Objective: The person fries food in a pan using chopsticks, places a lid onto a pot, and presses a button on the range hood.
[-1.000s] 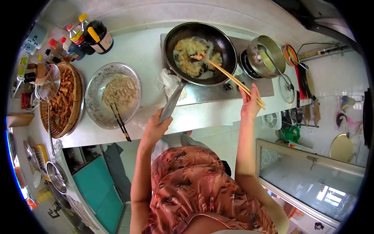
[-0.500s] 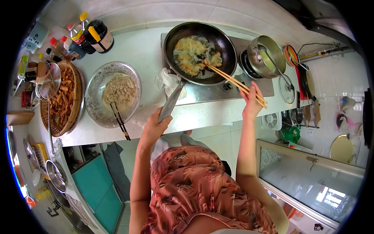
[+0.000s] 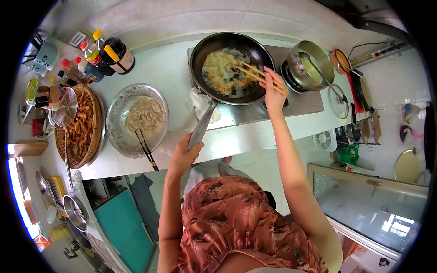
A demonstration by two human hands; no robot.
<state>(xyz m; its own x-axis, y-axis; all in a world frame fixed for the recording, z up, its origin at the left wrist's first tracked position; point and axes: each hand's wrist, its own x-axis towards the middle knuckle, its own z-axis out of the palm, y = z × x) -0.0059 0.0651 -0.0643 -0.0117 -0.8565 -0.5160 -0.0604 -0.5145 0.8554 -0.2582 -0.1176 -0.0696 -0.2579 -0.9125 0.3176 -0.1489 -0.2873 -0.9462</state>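
Observation:
My left hand (image 3: pixel 184 156) is wrapped round the grey handle of a dark frying pan (image 3: pixel 259 53) on the stove. Pale battered pieces of food (image 3: pixel 222 68) bubble in oil on the pan's left side. In my right hand (image 3: pixel 274 91) is a pair of wooden chopsticks (image 3: pixel 257 77), their tips over the frying pieces. A white cloth (image 3: pixel 199 101) lies beside the pan's handle. Left of it stands a steel bowl (image 3: pixel 114 132) of battered food, with dark chopsticks (image 3: pixel 146 150) leaning over its rim.
A wicker basket (image 3: pixel 96 139) of fried pieces stands at the left with a wire skimmer (image 3: pixel 65 107) across it. Sauce bottles (image 3: pixel 117 57) line the wall. A steel pot (image 3: pixel 297 68) with a ladle sits on the right burner, near a glass lid (image 3: pixel 337 105).
My right hand has moved up and left, carrying the chopstick tips further into the pan. My left hand keeps its hold on the handle. The view has shifted slightly.

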